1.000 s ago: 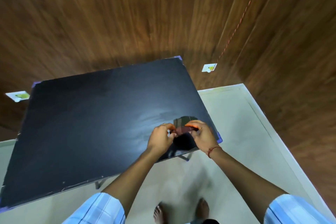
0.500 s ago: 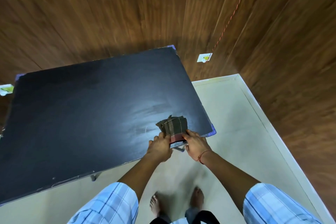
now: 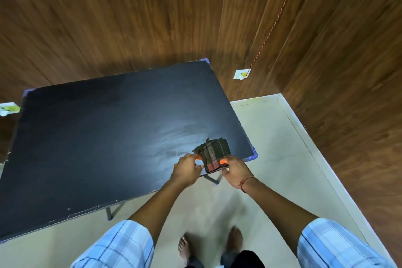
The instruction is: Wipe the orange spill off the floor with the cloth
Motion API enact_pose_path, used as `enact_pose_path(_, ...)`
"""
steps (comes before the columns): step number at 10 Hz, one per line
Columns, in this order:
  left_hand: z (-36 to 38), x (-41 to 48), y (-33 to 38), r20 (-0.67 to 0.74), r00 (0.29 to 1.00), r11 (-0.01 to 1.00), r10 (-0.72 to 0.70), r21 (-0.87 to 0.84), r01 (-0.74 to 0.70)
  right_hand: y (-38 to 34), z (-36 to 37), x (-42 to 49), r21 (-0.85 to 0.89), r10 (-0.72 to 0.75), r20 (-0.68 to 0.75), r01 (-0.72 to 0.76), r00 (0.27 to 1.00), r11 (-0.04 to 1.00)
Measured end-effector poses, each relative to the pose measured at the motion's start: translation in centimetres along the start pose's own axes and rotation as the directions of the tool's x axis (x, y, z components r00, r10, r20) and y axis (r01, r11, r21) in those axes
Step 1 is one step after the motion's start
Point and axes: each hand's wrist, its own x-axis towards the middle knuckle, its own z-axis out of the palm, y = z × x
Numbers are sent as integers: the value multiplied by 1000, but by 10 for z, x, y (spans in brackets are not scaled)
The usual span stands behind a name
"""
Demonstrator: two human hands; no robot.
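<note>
A folded dark cloth [image 3: 214,152] with a red stripe lies on the near right corner of the black table [image 3: 97,137]. My left hand [image 3: 187,169] pinches the cloth's left near edge. My right hand [image 3: 236,171] holds its right near edge, thumb on top. Both thumb tips show orange. No orange spill shows on the pale floor [image 3: 272,159] in this view.
Dark wood-panelled walls [image 3: 152,17] close in behind and to the right. A white wall socket [image 3: 242,74] with an orange cord [image 3: 276,17] sits behind the table. Metal table legs [image 3: 113,211] stand under the front edge. My bare feet [image 3: 187,246] are on the floor below.
The cloth went from bunched between my hands above the corner to lying folded on the table. Both hands drew back to its near edge.
</note>
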Motion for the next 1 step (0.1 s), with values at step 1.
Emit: enact_pose_path(1,-20,-8,-9,-113,993,998,-31,-54,25,-22,-1,-11,150,-2,-59,11,998,989)
